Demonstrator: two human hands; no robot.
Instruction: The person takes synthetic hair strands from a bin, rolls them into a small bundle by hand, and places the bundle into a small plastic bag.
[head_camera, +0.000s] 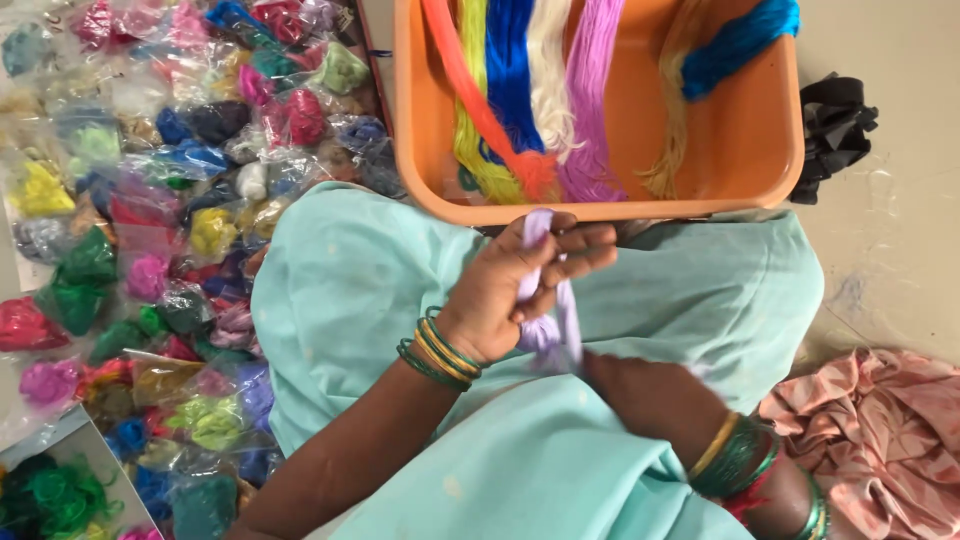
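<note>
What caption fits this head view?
Left hand grips a lilac thread bundle over a mint-green lap, before an orange tub of coloured yarn skeins.

Light: soft, even, daylight-like; no hard shadows around my left hand (515, 290). A faint shade lies under it on the lap cloth (360, 270). Small glints on the plastic packets (150, 200) left of my grip. Floor (900, 250) to the right is bright, slightly washed. My right forearm (680, 410), below the grip, is motion-blurred. Overall slightly soft.
</note>
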